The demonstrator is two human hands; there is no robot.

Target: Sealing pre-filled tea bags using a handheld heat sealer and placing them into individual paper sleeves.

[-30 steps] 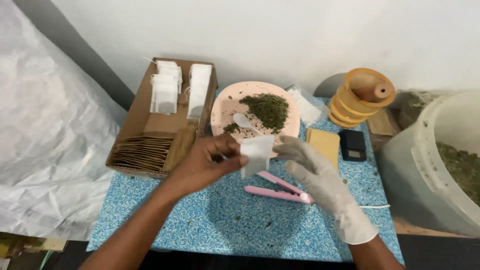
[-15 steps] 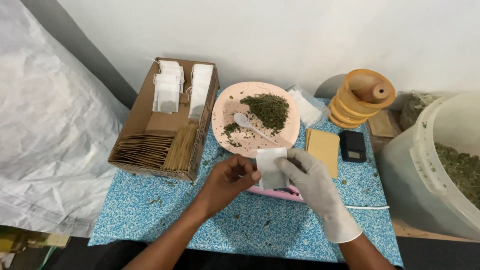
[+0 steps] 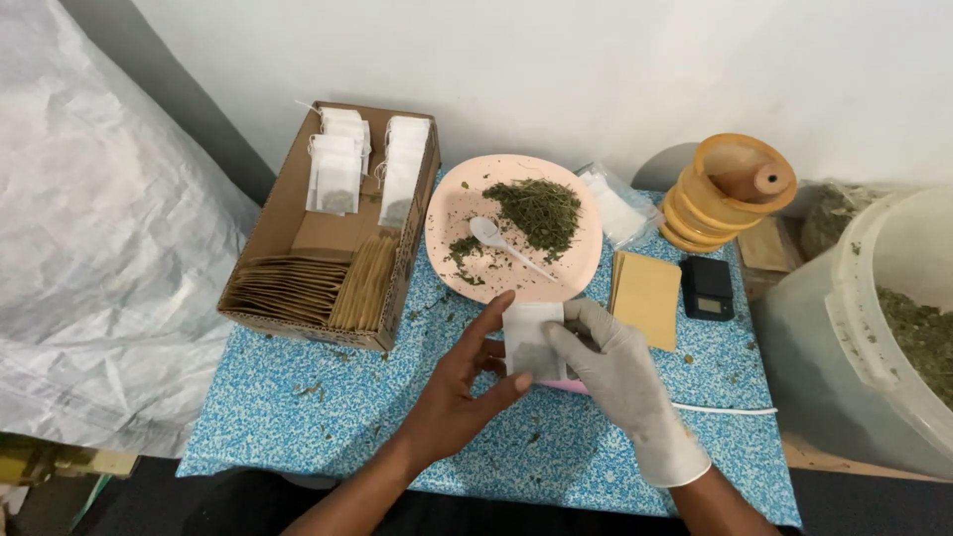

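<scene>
A small white tea bag (image 3: pixel 531 340), thin, square and papery, stands between both hands above the speckled blue table (image 3: pixel 328 417). The bare left hand (image 3: pixel 467 382) pinches its near corner, forefinger stretched along the edge. The gloved right hand (image 3: pixel 615 362) pinches the other side. Beyond the fingertips lies a pink plate (image 3: pixel 452 213) with dry herbs (image 3: pixel 541 208).

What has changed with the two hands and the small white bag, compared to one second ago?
Both hands brought the small white bag down toward the table, away from the pink plate. The left hand and the gloved right hand kept holding it, and the left fingers have opened flatter. The plate, spoon and cardboard box stayed in place.
</scene>
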